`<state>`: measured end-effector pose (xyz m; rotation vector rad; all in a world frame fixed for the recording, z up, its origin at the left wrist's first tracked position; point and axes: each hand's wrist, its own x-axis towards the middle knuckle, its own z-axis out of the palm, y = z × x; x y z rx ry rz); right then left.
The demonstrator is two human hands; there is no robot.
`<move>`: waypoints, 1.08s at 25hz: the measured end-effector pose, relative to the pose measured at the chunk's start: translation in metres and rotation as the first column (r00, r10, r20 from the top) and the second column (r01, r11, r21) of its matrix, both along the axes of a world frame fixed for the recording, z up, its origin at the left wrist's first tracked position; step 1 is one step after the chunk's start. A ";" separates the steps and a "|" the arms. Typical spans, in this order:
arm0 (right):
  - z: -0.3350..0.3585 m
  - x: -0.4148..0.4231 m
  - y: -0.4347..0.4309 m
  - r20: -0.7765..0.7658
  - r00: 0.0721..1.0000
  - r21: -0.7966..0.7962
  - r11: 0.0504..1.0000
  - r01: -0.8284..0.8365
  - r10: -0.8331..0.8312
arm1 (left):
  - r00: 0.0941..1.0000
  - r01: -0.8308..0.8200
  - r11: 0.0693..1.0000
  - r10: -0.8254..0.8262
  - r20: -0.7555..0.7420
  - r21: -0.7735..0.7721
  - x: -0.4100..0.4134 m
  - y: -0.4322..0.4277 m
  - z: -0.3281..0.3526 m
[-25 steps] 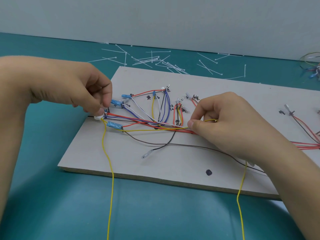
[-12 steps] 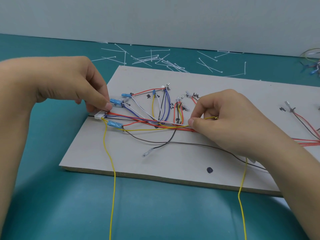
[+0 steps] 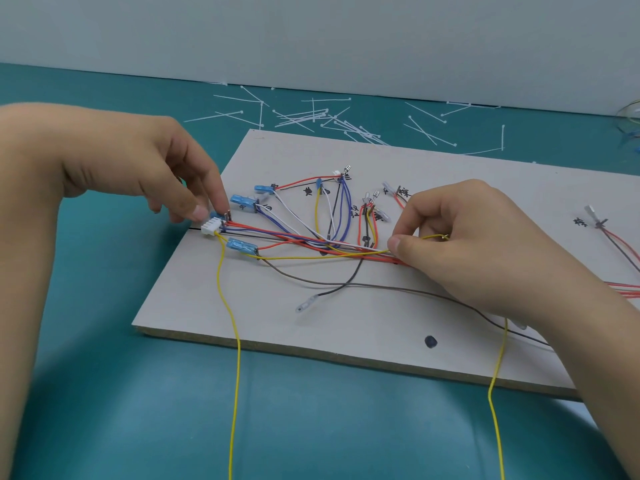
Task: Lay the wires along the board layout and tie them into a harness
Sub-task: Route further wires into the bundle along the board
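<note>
A grey layout board [image 3: 450,168] lies on the teal table, with red, blue, white, black and yellow wires fanned between nails and handwritten labels. My left hand [image 3: 149,168] reaches in from the left. Its thumb and index fingertip pinch a small blue terminal [image 3: 216,215] just above the white connector [image 3: 212,226]. My right hand [image 3: 485,251] rests on the red wire bundle [image 3: 381,258] and pinches the yellow wire [image 3: 437,236] between thumb and index finger. Two strands of the yellow wire hang off the board's front edge.
Several white cable ties [image 3: 311,116] lie scattered on the table behind the board. A loose brown wire ends in a clear terminal [image 3: 306,304] on the board's near half. A black dot [image 3: 430,341] marks the front edge. More red wires [image 3: 623,289] run off to the right.
My left fingers have lifted off the white connector and shifted slightly up and right to the blue terminal, so the connector now shows. The right hand has hardly moved.
</note>
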<state>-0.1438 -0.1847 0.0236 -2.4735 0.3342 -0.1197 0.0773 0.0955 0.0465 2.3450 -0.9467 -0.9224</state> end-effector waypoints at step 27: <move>0.001 0.000 0.000 -0.010 1.000 0.001 1.000 -0.008 0.008 | 0.998 -0.037 0.997 0.034 0.044 0.066 -0.012 -0.013 -0.003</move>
